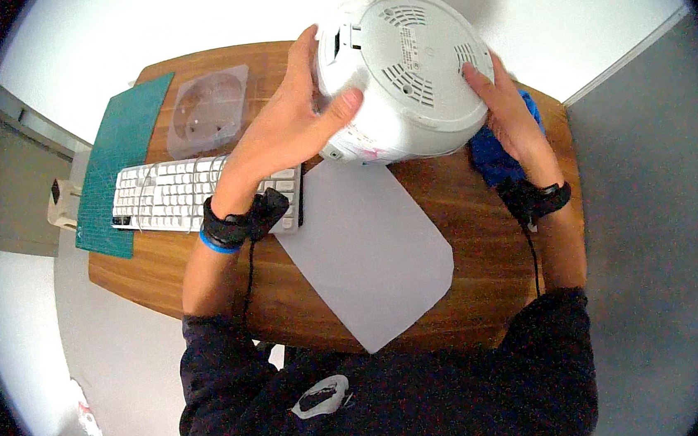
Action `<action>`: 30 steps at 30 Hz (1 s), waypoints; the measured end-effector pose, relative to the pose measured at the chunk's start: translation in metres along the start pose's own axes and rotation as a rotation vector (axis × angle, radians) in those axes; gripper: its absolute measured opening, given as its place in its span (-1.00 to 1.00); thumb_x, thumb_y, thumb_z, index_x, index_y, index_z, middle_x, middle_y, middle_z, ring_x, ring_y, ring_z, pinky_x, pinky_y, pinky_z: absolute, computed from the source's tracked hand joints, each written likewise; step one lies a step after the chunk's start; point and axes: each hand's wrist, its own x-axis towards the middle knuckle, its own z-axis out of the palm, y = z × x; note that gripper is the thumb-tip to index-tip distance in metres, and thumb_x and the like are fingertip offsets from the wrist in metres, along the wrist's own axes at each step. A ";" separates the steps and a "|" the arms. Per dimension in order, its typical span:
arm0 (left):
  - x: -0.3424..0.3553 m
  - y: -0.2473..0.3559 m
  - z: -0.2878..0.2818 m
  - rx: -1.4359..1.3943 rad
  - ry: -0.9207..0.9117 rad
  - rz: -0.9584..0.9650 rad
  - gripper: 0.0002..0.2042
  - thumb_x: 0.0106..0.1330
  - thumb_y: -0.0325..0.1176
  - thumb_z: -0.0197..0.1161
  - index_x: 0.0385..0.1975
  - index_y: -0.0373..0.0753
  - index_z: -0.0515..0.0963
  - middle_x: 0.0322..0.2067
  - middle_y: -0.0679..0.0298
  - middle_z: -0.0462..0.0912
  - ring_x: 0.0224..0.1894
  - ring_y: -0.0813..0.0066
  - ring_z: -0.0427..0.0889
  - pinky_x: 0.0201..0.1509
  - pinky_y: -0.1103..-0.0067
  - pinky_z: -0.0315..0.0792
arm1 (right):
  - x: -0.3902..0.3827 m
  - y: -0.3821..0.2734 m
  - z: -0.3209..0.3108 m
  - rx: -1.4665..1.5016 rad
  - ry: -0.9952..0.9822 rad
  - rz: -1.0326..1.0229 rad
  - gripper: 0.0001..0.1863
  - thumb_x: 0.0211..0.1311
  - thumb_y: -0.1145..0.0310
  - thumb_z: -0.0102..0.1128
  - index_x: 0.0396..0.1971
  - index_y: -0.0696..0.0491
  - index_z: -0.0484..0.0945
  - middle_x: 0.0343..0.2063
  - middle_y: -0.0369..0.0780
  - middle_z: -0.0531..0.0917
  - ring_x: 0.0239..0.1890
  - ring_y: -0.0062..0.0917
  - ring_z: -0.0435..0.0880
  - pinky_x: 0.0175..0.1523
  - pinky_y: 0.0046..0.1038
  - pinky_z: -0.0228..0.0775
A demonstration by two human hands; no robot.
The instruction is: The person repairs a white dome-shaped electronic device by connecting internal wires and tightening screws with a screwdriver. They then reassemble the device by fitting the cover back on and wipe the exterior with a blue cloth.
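A round white rice cooker [371,91] is tilted over the far side of the table, its vented base turned up toward me. My left hand [295,127] grips its left side, thumb lying on the near wall. On the right side, my right hand [507,109] is closed on the edge, with the thumb over the rim of the base. A socket-like opening shows at the cooker's upper left. Its lid side is hidden, and I cannot tell whether it touches the table.
Below the cooker lies a grey sheet [369,258] on the wooden table [487,281]. To the left are a white keyboard [169,196] with a cable on it, a green cutting mat [123,146] and a clear plastic piece [211,110]. Blue cloth [489,160] lies under my right wrist.
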 end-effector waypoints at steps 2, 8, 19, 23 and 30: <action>-0.001 0.013 0.000 0.037 -0.052 -0.128 -0.08 0.49 -0.03 0.32 0.62 -0.35 -0.10 0.51 -0.13 0.22 0.55 0.07 0.25 0.61 0.26 0.15 | -0.009 -0.010 -0.005 0.097 -0.049 0.195 -0.13 0.47 -0.11 0.29 0.54 0.09 0.19 0.31 -0.13 0.55 0.35 -0.29 0.51 0.46 -0.28 0.32; -0.006 0.025 0.000 -0.005 -0.086 -0.071 0.06 0.36 0.11 0.45 0.57 -0.50 -0.04 0.38 -0.31 0.37 0.43 -0.05 0.44 0.48 0.26 0.35 | -0.021 -0.001 -0.018 -0.140 -0.070 0.097 -0.15 0.42 0.00 0.40 0.50 0.12 0.22 0.28 -0.13 0.57 0.29 -0.34 0.57 0.34 -0.25 0.47; -0.008 0.028 0.013 0.229 -0.211 0.141 0.39 -0.12 -0.36 0.77 0.66 -0.27 -0.21 0.65 -0.09 -0.11 0.69 0.04 -0.10 0.71 0.27 -0.09 | -0.053 0.022 -0.025 -0.229 0.004 -0.151 0.28 -0.08 0.32 0.79 0.56 0.04 -0.01 0.43 -0.05 0.39 0.46 -0.23 0.40 0.53 -0.21 0.29; -0.006 0.030 0.018 0.268 -0.235 0.123 0.38 -0.10 -0.36 0.75 0.66 -0.27 -0.22 0.66 -0.11 -0.16 0.69 0.04 -0.14 0.72 0.28 -0.12 | -0.058 0.027 -0.027 -0.281 0.004 -0.166 0.34 -0.15 0.35 0.81 0.58 0.02 -0.02 0.47 -0.05 0.32 0.51 -0.23 0.32 0.55 -0.20 0.27; -0.008 0.030 0.022 0.335 -0.239 0.123 0.29 0.00 -0.40 0.67 0.66 -0.25 -0.22 0.65 -0.15 -0.20 0.70 -0.06 -0.21 0.71 0.22 -0.10 | -0.064 0.016 -0.010 -0.374 -0.067 -0.203 0.31 -0.09 0.48 0.74 0.62 -0.02 -0.01 0.51 -0.07 0.29 0.53 -0.22 0.30 0.55 -0.17 0.29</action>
